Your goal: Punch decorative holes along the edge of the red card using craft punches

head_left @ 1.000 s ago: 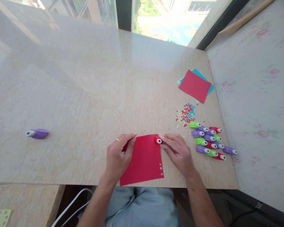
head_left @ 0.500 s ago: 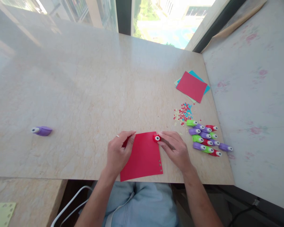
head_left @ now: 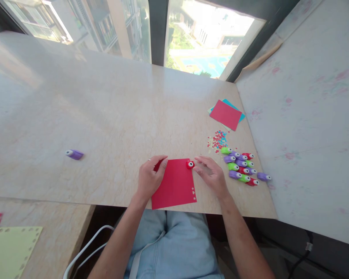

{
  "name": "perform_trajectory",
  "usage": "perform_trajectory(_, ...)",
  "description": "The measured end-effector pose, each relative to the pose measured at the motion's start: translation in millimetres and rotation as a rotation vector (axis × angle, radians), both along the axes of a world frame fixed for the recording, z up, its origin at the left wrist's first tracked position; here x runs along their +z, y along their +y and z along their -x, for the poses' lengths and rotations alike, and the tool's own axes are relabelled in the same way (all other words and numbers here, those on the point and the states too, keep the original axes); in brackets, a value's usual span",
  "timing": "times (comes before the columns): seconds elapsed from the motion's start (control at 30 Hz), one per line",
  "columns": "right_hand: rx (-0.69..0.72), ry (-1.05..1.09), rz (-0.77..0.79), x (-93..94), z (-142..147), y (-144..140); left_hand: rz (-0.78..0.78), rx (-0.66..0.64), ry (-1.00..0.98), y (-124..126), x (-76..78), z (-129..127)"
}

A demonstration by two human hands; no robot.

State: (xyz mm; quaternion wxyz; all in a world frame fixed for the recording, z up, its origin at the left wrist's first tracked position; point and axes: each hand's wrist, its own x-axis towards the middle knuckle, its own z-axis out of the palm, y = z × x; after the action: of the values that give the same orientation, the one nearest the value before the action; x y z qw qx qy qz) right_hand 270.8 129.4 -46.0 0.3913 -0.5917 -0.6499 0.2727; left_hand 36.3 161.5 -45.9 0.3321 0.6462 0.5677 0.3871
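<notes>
Sunlit windows run along the far edge of your marble worktop (head_left: 104,116), and a pale wall stained with pink marks closes it off on your right. Near the front edge lies a red paper sheet (head_left: 174,185), with a few small punched holes along its lower right side. Your left hand (head_left: 149,177) pins the sheet's upper left corner, fingers curled over the paper edge and pressing it flat. At the sheet's upper right corner sits a small red craft punch (head_left: 190,164), and your right hand (head_left: 211,175) lies just beside it with fingers loosely spread; the fingertips are at the punch, but you cannot tell whether they actually grip it. Further right is a cluster of green, purple and red punches (head_left: 241,168), with scattered paper confetti (head_left: 216,139) beyond it and a stack of red and teal sheets (head_left: 226,114) further back. A lone purple punch (head_left: 74,154) lies well apart on the left.
</notes>
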Motion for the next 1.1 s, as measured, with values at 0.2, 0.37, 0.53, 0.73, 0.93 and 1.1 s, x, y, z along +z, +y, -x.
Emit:
perform_trajectory(0.2, -0.168, 0.282, 0.239, 11.4, -4, 10, 0.006, 0.031, -0.026, -1, -2.8, 0)
perform_trajectory(0.37, -0.025, 0.148, 0.518, 31.7, -8, 21, -0.013, 0.019, -0.015, 0, -4.9, -1)
perform_trajectory(0.53, 0.085, 0.098, 0.655, 36.2, -6, 30, -0.040, 0.013, -0.004, 0, -6.6, -1)
perform_trajectory(0.73, 0.090, 0.063, 0.728, 35.3, -3, 39, -0.055, 0.022, -0.011, 0, -6.6, -2)
perform_trajectory(0.93, 0.067, 0.003, 0.718, 37.4, -2, 41, -0.053, 0.015, -0.006, -1, -6.6, -2)
perform_trajectory(1.1, 0.080, -0.071, 0.657, 34.7, -1, 41, -0.049, 0.012, -0.009, -1, -6.7, -1)
